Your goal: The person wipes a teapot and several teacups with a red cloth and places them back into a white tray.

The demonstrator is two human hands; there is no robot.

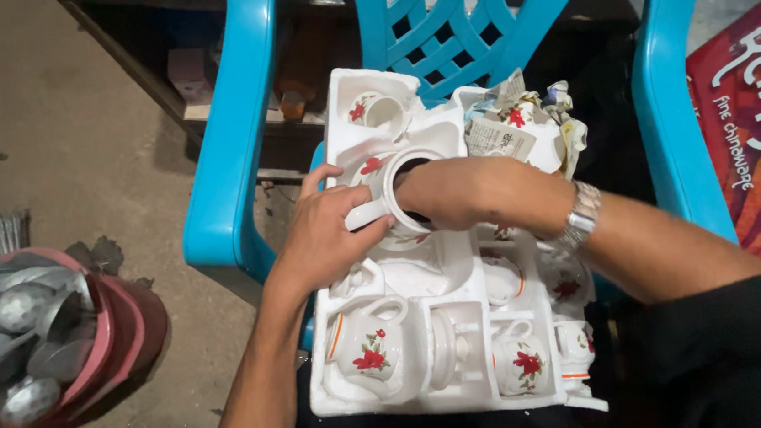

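A white foam packing tray (456,391) lies on the seat of a blue plastic chair (229,163) and carries a white ceramic tea set painted with red flowers. Near the tray's far-middle part, the left hand (323,237) curls around the handle side of a white teapot (377,173), thumb and fingers pressed against its handle. The right hand (452,194), a metal wristwatch (578,215) on its wrist, covers the teapot's open mouth; its fingertips reach into the dark opening, so whether they are spread or pinching cannot be told. The teapot sits tilted in its recess, touching both hands.

At the tray's far-left corner a small cup (371,109) rests in its pocket. At the far-right corner sits a piece wrapped in crumpled newspaper (519,124). Along the near edge, a creamer jug (369,343) stands at the left and a cup (522,362) to its right. On the floor to the left, a pink basin (124,328) holds metal spoons (5,329).
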